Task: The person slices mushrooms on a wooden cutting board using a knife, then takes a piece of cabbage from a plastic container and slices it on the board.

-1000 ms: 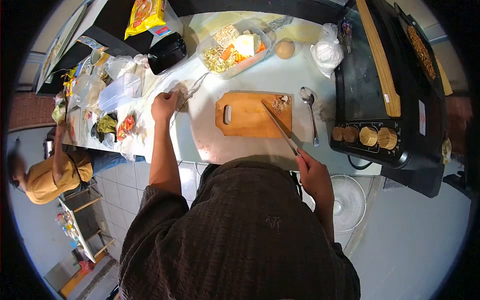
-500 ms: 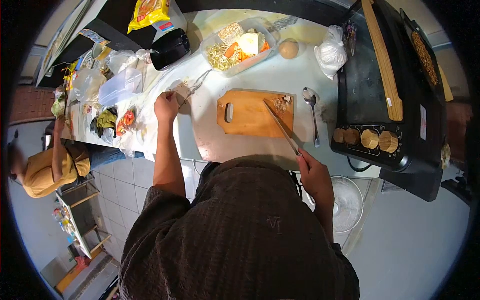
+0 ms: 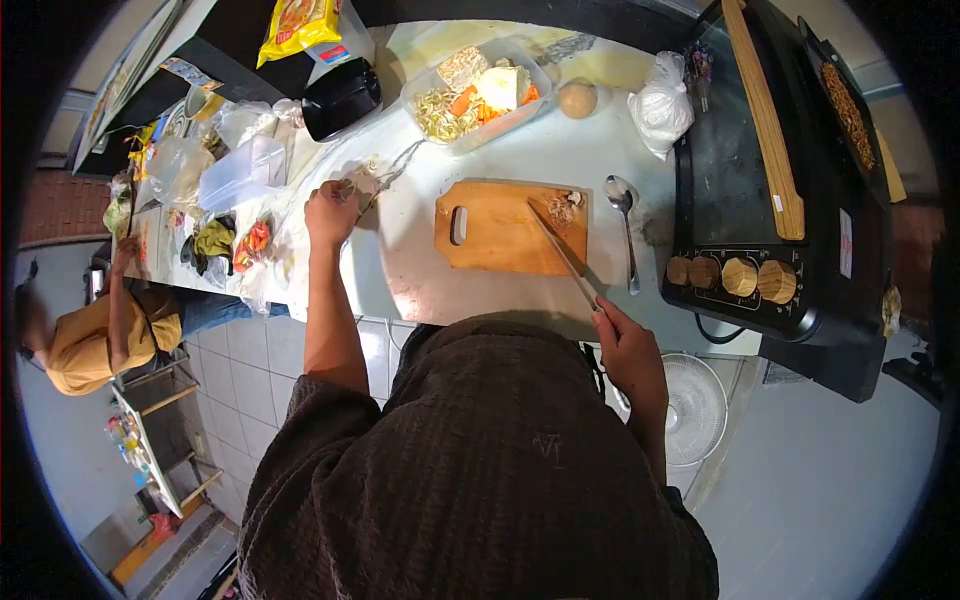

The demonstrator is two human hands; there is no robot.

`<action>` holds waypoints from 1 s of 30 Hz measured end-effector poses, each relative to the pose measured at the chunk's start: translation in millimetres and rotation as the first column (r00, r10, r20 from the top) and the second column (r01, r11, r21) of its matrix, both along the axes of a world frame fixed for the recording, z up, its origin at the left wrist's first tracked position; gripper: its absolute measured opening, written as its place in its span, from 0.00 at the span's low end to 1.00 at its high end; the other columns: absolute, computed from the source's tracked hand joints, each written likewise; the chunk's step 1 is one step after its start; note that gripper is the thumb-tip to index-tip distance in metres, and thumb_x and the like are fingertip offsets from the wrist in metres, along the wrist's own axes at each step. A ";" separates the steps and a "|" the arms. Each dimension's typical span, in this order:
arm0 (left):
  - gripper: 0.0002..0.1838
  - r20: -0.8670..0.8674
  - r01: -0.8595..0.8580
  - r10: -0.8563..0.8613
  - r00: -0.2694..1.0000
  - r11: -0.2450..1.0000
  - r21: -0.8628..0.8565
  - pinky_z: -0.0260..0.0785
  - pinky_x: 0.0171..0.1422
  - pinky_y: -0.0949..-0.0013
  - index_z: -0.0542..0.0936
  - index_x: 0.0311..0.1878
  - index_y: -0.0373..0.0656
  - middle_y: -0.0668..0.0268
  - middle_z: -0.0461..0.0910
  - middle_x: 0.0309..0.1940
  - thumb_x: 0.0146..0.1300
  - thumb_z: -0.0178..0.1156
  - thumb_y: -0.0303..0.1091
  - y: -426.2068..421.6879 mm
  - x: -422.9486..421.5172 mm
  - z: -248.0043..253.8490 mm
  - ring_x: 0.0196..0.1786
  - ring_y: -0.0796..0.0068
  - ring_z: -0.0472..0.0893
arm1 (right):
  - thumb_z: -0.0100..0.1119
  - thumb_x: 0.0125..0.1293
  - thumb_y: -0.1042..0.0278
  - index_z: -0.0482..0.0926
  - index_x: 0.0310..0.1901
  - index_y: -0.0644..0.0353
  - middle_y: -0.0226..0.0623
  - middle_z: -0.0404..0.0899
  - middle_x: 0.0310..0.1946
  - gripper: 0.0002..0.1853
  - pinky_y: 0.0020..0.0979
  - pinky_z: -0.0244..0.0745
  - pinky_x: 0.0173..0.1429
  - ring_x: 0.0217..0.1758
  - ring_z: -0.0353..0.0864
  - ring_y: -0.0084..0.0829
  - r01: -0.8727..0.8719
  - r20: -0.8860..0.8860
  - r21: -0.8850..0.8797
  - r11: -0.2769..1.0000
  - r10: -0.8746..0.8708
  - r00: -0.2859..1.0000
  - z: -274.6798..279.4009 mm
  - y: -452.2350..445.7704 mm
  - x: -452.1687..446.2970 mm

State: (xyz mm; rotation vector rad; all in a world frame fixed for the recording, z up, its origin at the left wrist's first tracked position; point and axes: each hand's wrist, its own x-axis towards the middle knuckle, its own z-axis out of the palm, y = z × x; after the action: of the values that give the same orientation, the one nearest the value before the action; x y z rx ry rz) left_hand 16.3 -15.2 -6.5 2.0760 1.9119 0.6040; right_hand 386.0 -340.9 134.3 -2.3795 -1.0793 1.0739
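Note:
My right hand (image 3: pixel 632 350) is closed round the handle of a knife (image 3: pixel 563 252). The blade slants up and left across a wooden cutting board (image 3: pixel 490 225), its tip near a small heap of chopped pale bits (image 3: pixel 565 207). To the left of the board, my left hand (image 3: pixel 332 212) rests at the counter with its fingers curled together beside a small clear plastic bag (image 3: pixel 366 183) and scraps. Whatever those fingers pinch is hidden. A metal spoon (image 3: pixel 621 200) lies to the right of the board.
A clear container of sprouts, carrot and tofu-like block (image 3: pixel 455 143) stands behind the board, near an egg (image 3: pixel 577 98) and a white bag (image 3: pixel 663 105). At right is a black griddle stove (image 3: pixel 735 180). Plastic bags (image 3: pixel 178 170) crowd the left, where another person (image 3: pixel 90 335) works.
My left hand has shifted slightly, its fingers turning at the plastic bag. The knife and my right hand stay in place. The other person's hand at the left has moved a little.

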 end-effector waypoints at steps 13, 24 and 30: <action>0.09 -0.301 0.060 -0.068 0.951 0.998 -0.034 0.73 0.59 0.49 0.87 0.45 0.48 0.57 0.84 0.47 0.65 0.63 0.38 13.7 -2.0 -7.2 0.54 0.48 0.80 | 0.51 0.77 0.50 0.79 0.65 0.53 0.54 0.85 0.50 0.23 0.47 0.78 0.60 0.56 0.83 0.56 0.006 -0.042 -0.050 0.999 -0.008 0.999 8.8 3.1 -1.8; 0.14 0.323 0.265 -0.294 0.900 0.955 0.130 0.74 0.48 0.61 0.83 0.45 0.32 0.51 0.84 0.41 0.70 0.65 0.37 42.7 71.5 82.1 0.42 0.58 0.83 | 0.55 0.76 0.55 0.80 0.64 0.55 0.56 0.86 0.41 0.21 0.37 0.79 0.51 0.46 0.89 0.47 0.001 -0.011 0.023 1.000 -0.001 1.000 1.3 -0.2 -0.6; 0.13 0.386 0.409 -0.424 0.819 0.904 0.126 0.75 0.50 0.68 0.83 0.52 0.33 0.55 0.86 0.41 0.69 0.65 0.31 57.5 106.8 111.9 0.40 0.69 0.83 | 0.52 0.77 0.51 0.80 0.64 0.55 0.53 0.85 0.51 0.22 0.46 0.79 0.60 0.56 0.84 0.55 -0.014 -0.034 -0.012 1.000 0.014 0.999 5.7 1.7 0.1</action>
State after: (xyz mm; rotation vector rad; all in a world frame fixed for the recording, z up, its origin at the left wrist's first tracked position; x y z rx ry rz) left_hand 123.2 42.3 105.4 2.0909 1.1759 0.8806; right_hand 386.1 -339.2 140.0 -2.3575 -1.0824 1.1244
